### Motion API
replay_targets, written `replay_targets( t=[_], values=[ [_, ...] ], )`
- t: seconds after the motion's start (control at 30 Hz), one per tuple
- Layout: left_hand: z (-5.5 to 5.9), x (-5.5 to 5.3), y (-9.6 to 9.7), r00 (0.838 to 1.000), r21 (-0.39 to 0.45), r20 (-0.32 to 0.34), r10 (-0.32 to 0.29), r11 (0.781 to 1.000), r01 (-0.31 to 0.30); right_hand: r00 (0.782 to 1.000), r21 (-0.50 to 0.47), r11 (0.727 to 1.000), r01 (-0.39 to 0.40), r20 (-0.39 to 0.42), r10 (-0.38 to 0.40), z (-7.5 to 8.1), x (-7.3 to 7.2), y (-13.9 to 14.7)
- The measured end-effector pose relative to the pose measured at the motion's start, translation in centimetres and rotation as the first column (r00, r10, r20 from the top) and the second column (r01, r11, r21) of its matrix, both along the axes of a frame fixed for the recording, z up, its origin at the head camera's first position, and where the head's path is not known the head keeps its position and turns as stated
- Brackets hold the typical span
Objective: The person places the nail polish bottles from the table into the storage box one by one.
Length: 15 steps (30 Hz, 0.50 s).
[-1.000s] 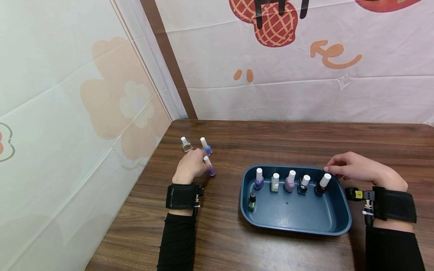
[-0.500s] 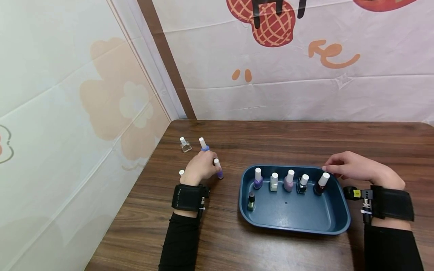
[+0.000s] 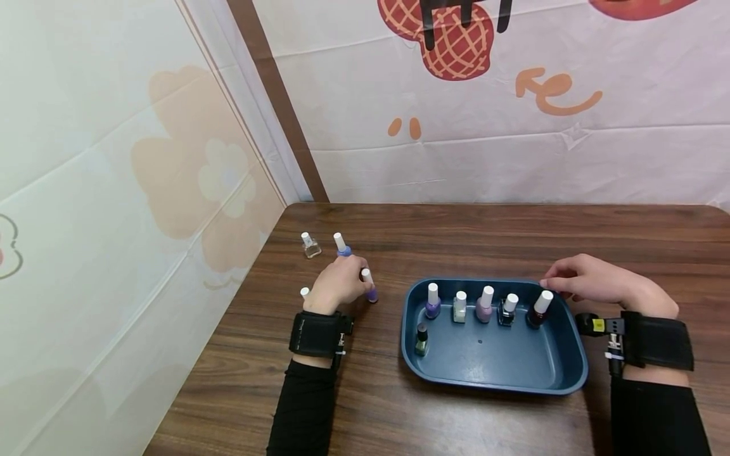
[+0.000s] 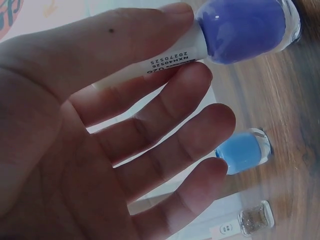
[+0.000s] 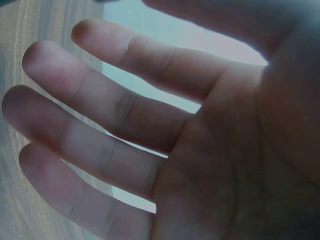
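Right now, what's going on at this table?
A person's left hand is pinching a purple polish bottle by its white cap, left of the blue tray. A blue bottle and a clear bottle stand beyond that hand; another white cap shows beside its wrist. The tray holds six bottles: five white-capped ones and a dark-capped one. The right hand is at its far right corner, holding no bottle.

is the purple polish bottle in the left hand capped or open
Capped. In the left wrist view the white cap meets the purple polish bottle with no gap showing, and the left hand holds it by that cap.
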<state>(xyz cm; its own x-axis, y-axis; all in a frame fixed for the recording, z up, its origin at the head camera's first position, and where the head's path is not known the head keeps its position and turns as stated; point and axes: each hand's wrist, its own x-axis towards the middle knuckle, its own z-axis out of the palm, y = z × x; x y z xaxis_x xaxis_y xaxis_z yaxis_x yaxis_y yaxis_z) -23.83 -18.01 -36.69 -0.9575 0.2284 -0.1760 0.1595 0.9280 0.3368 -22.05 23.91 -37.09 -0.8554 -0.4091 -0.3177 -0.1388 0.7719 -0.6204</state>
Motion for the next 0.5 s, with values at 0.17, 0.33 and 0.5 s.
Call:
replay_targets(
  t=[0.17, 0.33, 0.5],
  values=[
    [0.07, 0.00, 0.13, 1.000, 0.000, 0.003, -0.019, 1.000, 0.019, 1.000, -0.008, 1.000, -0.007, -0.001, 0.007, 0.03, -0.01, 0.09],
    [0.04, -0.01, 0.15, 0.999, 0.006, 0.014, -0.030, 1.000, 0.030, 1.000, -0.017, 1.000, -0.009, -0.007, 0.009, -0.07, 0.02, 0.28],
    [-0.04, -0.01, 0.08, 0.999, 0.011, 0.025, -0.031, 0.999, 0.031, 1.000, -0.021, 1.000, -0.016, -0.001, 0.016, -0.15, -0.08, 0.33]
  ],
)
